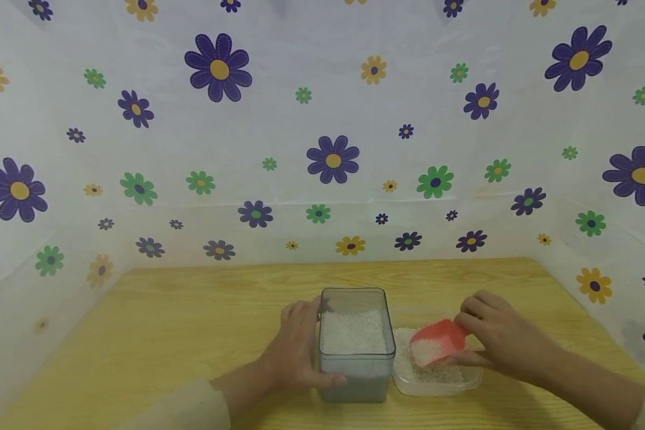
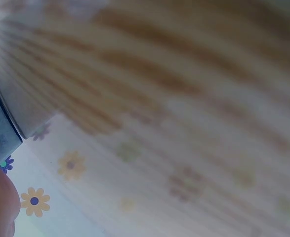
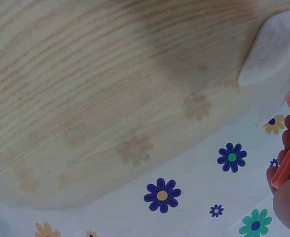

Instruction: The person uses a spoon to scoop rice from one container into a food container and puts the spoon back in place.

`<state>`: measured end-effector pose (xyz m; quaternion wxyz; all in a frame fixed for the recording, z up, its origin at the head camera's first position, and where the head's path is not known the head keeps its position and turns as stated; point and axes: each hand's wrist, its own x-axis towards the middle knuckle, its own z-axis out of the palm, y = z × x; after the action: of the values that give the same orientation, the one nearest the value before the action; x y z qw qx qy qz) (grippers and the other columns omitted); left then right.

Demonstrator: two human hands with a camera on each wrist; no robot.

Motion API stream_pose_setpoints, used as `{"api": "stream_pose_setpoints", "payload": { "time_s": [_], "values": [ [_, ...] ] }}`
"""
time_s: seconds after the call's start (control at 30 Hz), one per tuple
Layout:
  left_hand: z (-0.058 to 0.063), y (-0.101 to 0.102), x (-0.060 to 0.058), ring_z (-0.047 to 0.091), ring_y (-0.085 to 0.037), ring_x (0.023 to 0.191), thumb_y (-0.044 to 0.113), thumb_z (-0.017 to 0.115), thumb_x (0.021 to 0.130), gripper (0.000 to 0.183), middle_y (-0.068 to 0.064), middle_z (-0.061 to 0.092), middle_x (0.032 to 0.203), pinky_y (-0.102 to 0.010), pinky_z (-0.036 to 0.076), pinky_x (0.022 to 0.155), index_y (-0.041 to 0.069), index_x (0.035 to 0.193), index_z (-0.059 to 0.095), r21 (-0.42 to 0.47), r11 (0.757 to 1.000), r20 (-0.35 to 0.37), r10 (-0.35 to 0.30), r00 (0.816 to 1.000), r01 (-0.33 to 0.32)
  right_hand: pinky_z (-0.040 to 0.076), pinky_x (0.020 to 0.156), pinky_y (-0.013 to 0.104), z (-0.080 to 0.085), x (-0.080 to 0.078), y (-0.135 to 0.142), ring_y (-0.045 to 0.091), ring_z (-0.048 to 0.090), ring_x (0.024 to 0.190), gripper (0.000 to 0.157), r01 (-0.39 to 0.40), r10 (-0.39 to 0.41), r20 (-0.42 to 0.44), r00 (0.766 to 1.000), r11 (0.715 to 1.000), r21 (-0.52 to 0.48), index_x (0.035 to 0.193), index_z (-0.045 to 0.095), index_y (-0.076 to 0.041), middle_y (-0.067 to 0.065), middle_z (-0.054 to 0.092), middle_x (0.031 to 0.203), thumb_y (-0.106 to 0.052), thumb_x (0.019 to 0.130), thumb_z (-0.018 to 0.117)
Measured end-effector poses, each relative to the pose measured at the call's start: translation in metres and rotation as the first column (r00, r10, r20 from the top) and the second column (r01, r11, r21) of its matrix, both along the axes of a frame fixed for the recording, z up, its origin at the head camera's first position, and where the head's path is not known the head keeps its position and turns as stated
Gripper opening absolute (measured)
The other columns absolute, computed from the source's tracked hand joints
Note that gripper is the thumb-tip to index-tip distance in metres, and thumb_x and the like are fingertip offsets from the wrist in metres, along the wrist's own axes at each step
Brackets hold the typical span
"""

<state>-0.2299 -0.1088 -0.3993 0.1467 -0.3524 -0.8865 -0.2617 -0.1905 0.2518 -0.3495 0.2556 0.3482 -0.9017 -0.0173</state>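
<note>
A tall translucent grey container (image 1: 355,376) stands upright on the table, with white rice (image 1: 353,332) in it to a little below the rim. My left hand (image 1: 295,352) holds it at its left side, the thumb across the front. In the left wrist view only part of that hand (image 2: 0,200) and a corner of the container (image 2: 1,123) show. My right hand (image 1: 500,337) grips a red scoop (image 1: 451,337) by its handle. Some rice lies in the scoop, which is tilted over a low clear tub (image 1: 435,389) holding more rice.
The tub stands right beside the grey container's right side. Under both is a light wood-grain table (image 1: 204,322). A white sheet with printed flowers (image 1: 279,125) rises behind the table and along both sides.
</note>
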Motion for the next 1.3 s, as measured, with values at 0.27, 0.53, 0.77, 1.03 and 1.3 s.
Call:
{"api": "stream_pose_setpoints", "payload": {
  "time_s": [0.27, 0.53, 0.77, 1.03, 1.3],
  "values": [
    [-0.001, -0.002, -0.001, 0.037, -0.010, 0.107, 0.081, 0.061, 0.058, 0.117, 0.006, 0.046, 0.121, -0.045, 0.020, 0.101, 0.012, 0.144, 0.024, -0.003, 1.000, -0.017, -0.010, 1.000, 0.010, 0.041, 0.079, 0.032, 0.004, -0.011, 0.006, 0.010, 0.042, 0.093, 0.047, -0.129, 0.130, -0.022, 0.991, 0.990, 0.052, 0.093, 0.062, -0.023, -0.011, 0.050, 0.092, -0.059, 0.064, 0.073],
    [-0.001, -0.002, 0.000, 0.036, -0.012, 0.111, 0.080, 0.061, 0.058, 0.119, 0.004, 0.045, 0.129, -0.046, 0.021, 0.101, 0.010, 0.146, 0.022, -0.001, 1.000, -0.017, -0.022, 1.000, 0.022, 0.038, 0.089, 0.036, 0.015, -0.016, 0.009, 0.019, 0.046, 0.102, 0.054, -0.218, 0.236, -0.062, 0.970, 0.952, 0.216, 0.106, 0.062, -0.024, -0.004, 0.056, 0.102, -0.064, 0.071, 0.061],
    [0.001, -0.003, 0.001, 0.035, -0.013, 0.115, 0.080, 0.061, 0.058, 0.118, 0.005, 0.044, 0.131, -0.046, 0.022, 0.100, 0.013, 0.146, 0.021, 0.015, 1.000, 0.017, -0.026, 1.000, 0.026, 0.030, 0.099, 0.039, 0.031, -0.018, 0.008, 0.025, 0.048, 0.105, 0.056, -0.252, 0.338, -0.175, 0.925, 0.888, 0.384, 0.112, 0.057, -0.020, 0.003, 0.056, 0.107, -0.064, 0.079, 0.052],
    [0.001, -0.003, 0.001, 0.036, -0.012, 0.115, 0.081, 0.060, 0.059, 0.118, 0.003, 0.046, 0.131, -0.045, 0.022, 0.101, 0.012, 0.146, 0.021, 0.015, 1.000, 0.026, -0.026, 0.999, 0.026, 0.038, 0.084, 0.042, 0.052, -0.019, 0.002, 0.026, 0.048, 0.092, 0.066, -0.093, 0.141, -0.266, 0.953, 0.978, 0.186, 0.104, 0.059, -0.012, 0.006, 0.054, 0.095, -0.068, 0.088, 0.030],
    [0.001, -0.002, 0.001, 0.034, -0.010, 0.113, 0.081, 0.062, 0.057, 0.116, 0.006, 0.044, 0.131, -0.044, 0.028, 0.098, 0.018, 0.146, 0.021, 0.030, 0.999, 0.045, -0.015, 0.999, 0.013, 0.034, 0.072, 0.039, 0.074, -0.017, -0.028, 0.028, 0.044, 0.076, 0.067, -0.058, 0.092, -0.354, 0.931, 0.993, 0.104, 0.091, 0.059, -0.005, 0.009, 0.050, 0.083, -0.066, 0.090, 0.032]
  ]
}}
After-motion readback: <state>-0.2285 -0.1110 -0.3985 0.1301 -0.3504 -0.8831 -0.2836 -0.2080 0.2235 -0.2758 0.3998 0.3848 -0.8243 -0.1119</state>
